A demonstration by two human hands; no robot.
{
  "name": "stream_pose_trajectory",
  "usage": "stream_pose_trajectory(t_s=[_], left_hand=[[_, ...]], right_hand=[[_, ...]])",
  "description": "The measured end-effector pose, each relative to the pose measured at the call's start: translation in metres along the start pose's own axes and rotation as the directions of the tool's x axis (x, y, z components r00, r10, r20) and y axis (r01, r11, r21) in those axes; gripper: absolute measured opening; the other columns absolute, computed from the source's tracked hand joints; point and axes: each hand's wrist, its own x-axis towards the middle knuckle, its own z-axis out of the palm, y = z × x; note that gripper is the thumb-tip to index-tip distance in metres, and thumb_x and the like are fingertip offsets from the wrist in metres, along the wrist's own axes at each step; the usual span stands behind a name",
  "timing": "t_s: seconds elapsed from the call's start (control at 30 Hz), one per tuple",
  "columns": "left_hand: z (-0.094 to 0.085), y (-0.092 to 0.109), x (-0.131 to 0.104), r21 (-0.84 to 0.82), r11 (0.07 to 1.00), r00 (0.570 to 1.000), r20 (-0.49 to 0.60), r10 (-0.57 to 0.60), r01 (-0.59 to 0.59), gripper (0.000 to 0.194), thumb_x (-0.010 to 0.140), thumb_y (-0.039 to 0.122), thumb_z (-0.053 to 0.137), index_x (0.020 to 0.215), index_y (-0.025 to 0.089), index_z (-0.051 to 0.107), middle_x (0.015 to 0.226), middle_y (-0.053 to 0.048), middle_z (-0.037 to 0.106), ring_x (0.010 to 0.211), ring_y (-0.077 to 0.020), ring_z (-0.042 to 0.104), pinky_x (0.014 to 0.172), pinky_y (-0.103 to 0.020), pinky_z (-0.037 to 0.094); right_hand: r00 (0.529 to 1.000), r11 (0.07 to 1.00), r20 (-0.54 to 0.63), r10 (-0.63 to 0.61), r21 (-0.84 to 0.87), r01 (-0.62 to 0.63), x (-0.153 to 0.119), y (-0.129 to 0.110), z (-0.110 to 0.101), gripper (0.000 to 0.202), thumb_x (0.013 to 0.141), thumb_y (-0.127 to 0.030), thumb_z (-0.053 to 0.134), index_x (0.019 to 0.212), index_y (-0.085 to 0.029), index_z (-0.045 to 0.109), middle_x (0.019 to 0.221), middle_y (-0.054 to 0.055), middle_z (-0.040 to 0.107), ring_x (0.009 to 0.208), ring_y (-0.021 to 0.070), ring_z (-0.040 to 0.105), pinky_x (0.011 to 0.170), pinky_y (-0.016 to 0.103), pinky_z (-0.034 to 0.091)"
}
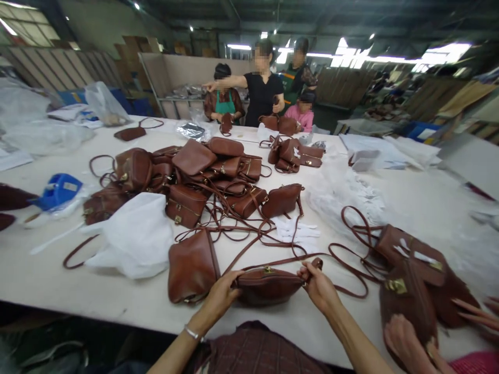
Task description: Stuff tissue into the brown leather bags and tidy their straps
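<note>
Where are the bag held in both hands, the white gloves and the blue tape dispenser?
bag [268, 284], head view, front flap.
white gloves [296, 231], head view, palm.
blue tape dispenser [58, 191], head view, top.

Held bag [268, 284]: brown leather, smooth, faint sheen, gold metal clasp on top. Strap [343, 270]: thin matching leather. Table [47, 270]: white, matt, scuffed. White gloves [297, 230]: soft cloth. White wrapper [136, 236]: thin, crinkled, matt. Blue holder [58, 191]: glossy plastic. Wrist bangle [192, 333]: bright metal.
</note>
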Motion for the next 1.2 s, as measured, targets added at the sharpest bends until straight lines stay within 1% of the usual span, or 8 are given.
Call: stream_pose_trajectory(t_s=[0.07, 0.2, 0.4, 0.57, 0.83, 1.0, 1.1, 1.2], left_hand=[[-0.001, -0.003, -0.002, 0.05, 0.998, 0.999, -0.026, 0.04, -0.039, 0.047, 0.075, 0.015, 0.06, 0.12, 0.027, 0.064, 0.118, -0.005, 0.067, 0.11, -0.0232, 0.06, 0.102, -0.036, 0.043], [-0.003, 0.007, 0.0, 0.071, 0.995, 0.997, -0.036, 0.065, -0.063, 0.038, 0.073, 0.019, 0.065, 0.11, 0.027, 0.069, 0.1, -0.004, 0.068, 0.093, -0.0215, 0.062, 0.085, -0.03, 0.048], [0.003, 0.043, 0.019, -0.121, 0.993, 1.0, -0.019, 0.01, -0.012, 0.022, 0.072, 0.02, 0.066, 0.094, 0.019, 0.069, 0.086, -0.001, 0.067, 0.08, -0.0173, 0.06, 0.075, -0.026, 0.046], [0.002, 0.054, 0.028, -0.21, 0.973, 0.993, 0.058, 0.105, -0.09, 0.015, 0.076, 0.017, 0.059, 0.09, 0.018, 0.065, 0.082, 0.0, 0.066, 0.077, -0.0146, 0.06, 0.074, -0.024, 0.046], [-0.015, 0.038, 0.028, 0.021, 0.99, 0.977, 0.171, 0.131, -0.136, 0.064, 0.066, 0.02, 0.072, 0.127, 0.025, 0.054, 0.114, -0.004, 0.061, 0.095, -0.0186, 0.059, 0.086, -0.03, 0.048], [-0.006, 0.04, 0.026, 0.189, 0.954, 0.944, 0.278, 0.177, -0.234, 0.047, 0.073, 0.024, 0.073, 0.118, 0.03, 0.062, 0.104, -0.001, 0.064, 0.101, -0.0221, 0.056, 0.091, -0.033, 0.043], [-0.003, 0.038, 0.024, 0.218, 0.93, 0.929, 0.294, 0.226, -0.295, 0.051, 0.077, 0.026, 0.074, 0.125, 0.034, 0.058, 0.106, 0.0, 0.063, 0.102, -0.0216, 0.055, 0.091, -0.033, 0.043], [-0.004, 0.034, 0.024, 0.239, 0.915, 0.919, 0.308, 0.245, -0.324, 0.051, 0.079, 0.027, 0.073, 0.126, 0.034, 0.056, 0.105, 0.0, 0.063, 0.1, -0.0206, 0.055, 0.091, -0.032, 0.043]], right_hand=[[1.0, 0.928, -0.014, 0.017, -0.372, -0.021, -0.008, -0.016, -0.005, 0.027, 0.071, -0.048, 0.073, 0.071, -0.023, 0.063, 0.063, 0.001, 0.066, 0.067, 0.0214, 0.062, 0.07, 0.037, 0.047], [0.975, 0.215, 0.052, -0.214, -0.971, 0.099, -0.028, -0.054, 0.002, 0.038, 0.072, -0.054, 0.067, 0.051, -0.024, 0.056, 0.054, 0.004, 0.061, 0.063, 0.0238, 0.059, 0.067, 0.037, 0.042], [0.721, 0.052, 0.584, -0.373, -0.763, 0.645, -0.057, -0.043, 0.066, 0.03, 0.08, -0.035, 0.063, 0.109, -0.027, 0.066, 0.115, 0.006, 0.067, 0.108, 0.0272, 0.058, 0.098, 0.041, 0.042], [0.584, -0.18, 0.752, -0.306, -0.648, 0.74, -0.059, -0.019, 0.104, 0.059, 0.076, -0.012, 0.061, 0.132, -0.025, 0.051, 0.136, 0.01, 0.053, 0.127, 0.0284, 0.044, 0.108, 0.05, 0.034], [0.621, -0.181, 0.721, -0.307, -0.685, 0.706, -0.059, -0.013, 0.108, 0.024, 0.078, -0.014, 0.065, 0.101, -0.023, 0.065, 0.107, 0.007, 0.064, 0.103, 0.0249, 0.056, 0.091, 0.043, 0.045], [0.597, -0.024, 0.721, -0.352, -0.644, 0.764, -0.063, 0.009, 0.075, 0.021, 0.085, -0.019, 0.057, 0.103, -0.025, 0.064, 0.105, 0.005, 0.069, 0.103, 0.0213, 0.06, 0.095, 0.039, 0.045], [0.697, 0.118, 0.411, -0.587, -0.808, 0.577, -0.056, -0.006, 0.026, 0.021, 0.089, -0.03, 0.051, 0.1, -0.022, 0.066, 0.104, 0.008, 0.07, 0.101, 0.0235, 0.062, 0.094, 0.039, 0.046], [0.822, 0.325, 0.063, -0.567, -0.899, 0.293, -0.049, -0.028, -0.027, 0.028, 0.083, -0.041, 0.054, 0.095, -0.02, 0.069, 0.098, 0.009, 0.073, 0.094, 0.0265, 0.066, 0.087, 0.039, 0.05]])
